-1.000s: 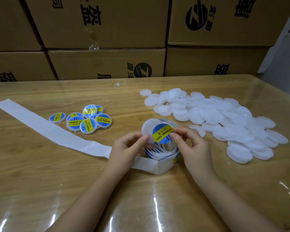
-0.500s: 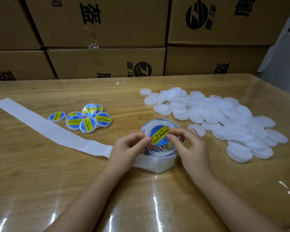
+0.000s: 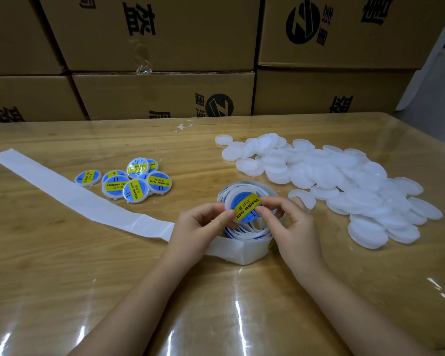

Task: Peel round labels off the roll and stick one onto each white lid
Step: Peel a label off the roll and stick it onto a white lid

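Note:
A white lid with a blue and yellow round label [image 3: 246, 206] on it is held above the label roll [image 3: 249, 237] at the table's middle. My left hand [image 3: 201, 224] pinches the lid's left edge. My right hand [image 3: 290, 222] pinches its right edge, thumb pressing on the label. A heap of bare white lids [image 3: 344, 186] lies to the right. Several labelled lids [image 3: 129, 181] sit in a cluster to the left.
A long strip of empty white backing paper [image 3: 62, 196] runs from the roll to the far left across the wooden table [image 3: 62, 278]. Stacked cardboard boxes [image 3: 165, 96] wall off the back. A small white scrap [image 3: 183, 127] lies near the back edge.
The label was held beside the lid a second ago; it now lies flat on the lid. Both hands and the lid sank slightly toward the roll.

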Available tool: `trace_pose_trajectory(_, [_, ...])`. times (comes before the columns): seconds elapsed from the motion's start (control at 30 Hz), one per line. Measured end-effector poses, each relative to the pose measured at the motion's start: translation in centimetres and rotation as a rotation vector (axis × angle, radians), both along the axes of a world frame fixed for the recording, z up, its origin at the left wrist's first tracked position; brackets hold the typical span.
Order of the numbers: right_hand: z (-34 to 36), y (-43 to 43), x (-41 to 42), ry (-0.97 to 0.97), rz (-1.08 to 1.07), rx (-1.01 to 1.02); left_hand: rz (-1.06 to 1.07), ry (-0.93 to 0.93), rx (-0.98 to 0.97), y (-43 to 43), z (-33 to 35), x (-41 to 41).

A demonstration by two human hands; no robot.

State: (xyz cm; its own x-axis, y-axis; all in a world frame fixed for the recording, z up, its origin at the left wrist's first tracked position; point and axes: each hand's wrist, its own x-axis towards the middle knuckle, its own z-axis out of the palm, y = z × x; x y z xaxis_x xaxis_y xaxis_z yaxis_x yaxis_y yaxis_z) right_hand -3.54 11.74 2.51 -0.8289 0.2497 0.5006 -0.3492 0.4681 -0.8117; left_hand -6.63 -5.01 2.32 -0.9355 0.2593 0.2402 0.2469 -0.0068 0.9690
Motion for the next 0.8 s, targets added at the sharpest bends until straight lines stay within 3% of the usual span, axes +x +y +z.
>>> trace_pose_trajectory(0.8, [0.0, -0.19, 0.12, 0.018, -0.05, 0.055, 0.017, 0.019, -0.035, 0.1, 0.06, 0.19])
